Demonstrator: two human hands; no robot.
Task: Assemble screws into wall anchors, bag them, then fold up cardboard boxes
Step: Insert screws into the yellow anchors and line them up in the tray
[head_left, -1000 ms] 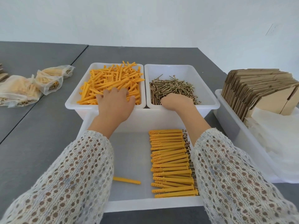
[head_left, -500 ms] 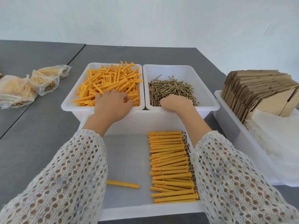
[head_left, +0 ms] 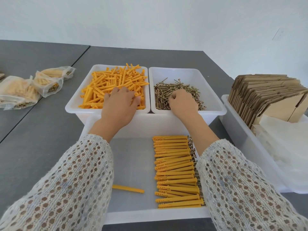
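Left hand (head_left: 119, 104) lies palm-down on the loose orange plastic wall anchors (head_left: 115, 84), fingers curled into the pile; whether one is pinched cannot be told. Right hand (head_left: 182, 101) is knuckles-up with fingers bent into the heap of brass-coloured metal screws (head_left: 176, 90); its grip is hidden too. Compared with a second ago both hands have pushed further forward, from the bins' near rims into the contents, so a fresh anchor-and-screw pair is probably being picked.

Landmark: the large white plastic tray (head_left: 133, 214) nearest the person. Inside it, right side, a neat row of assembled orange anchors with screws (head_left: 175, 170); one single orange anchor (head_left: 128, 189) lies at its left. Behind it, the anchor bin (head_left: 73, 107) and screw bin (head_left: 216, 107) stand side by side. Right of it, flat brown cardboard blanks (head_left: 266, 92). Far left of it, filled clear plastic bags (head_left: 30, 87) on the grey table (head_left: 41, 139).
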